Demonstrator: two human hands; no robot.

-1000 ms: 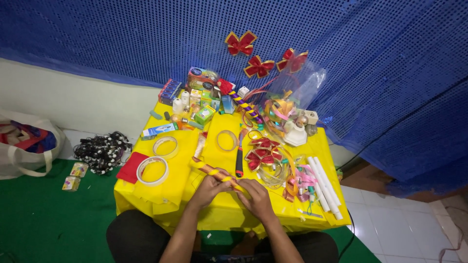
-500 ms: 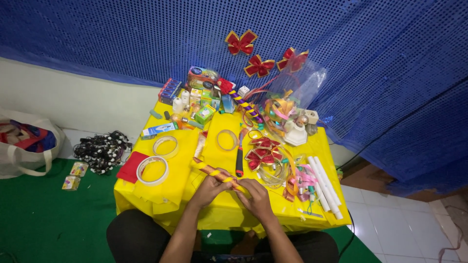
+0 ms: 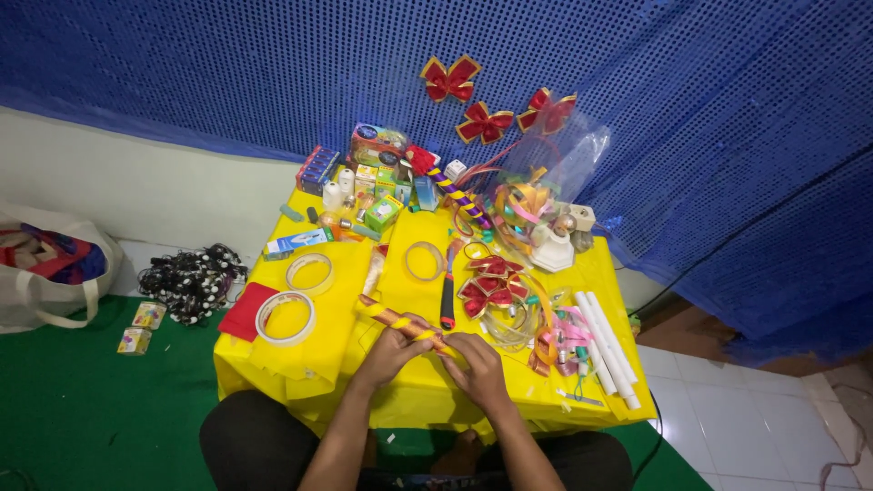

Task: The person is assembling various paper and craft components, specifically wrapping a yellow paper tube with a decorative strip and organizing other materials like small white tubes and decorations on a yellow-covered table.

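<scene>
- Fingers of the left hand (image 3: 393,348) and right hand (image 3: 475,364) close round a striped stick (image 3: 400,321), steadying both sides.
- Stick lies at the yellow desk's (image 3: 400,391) near edge.
- Tape roll (image 3: 285,317) sits just left, within reach.

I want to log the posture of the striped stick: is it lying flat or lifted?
Lying flat: the striped stick rests along the yellow table, both hands gripping its near end.
</scene>
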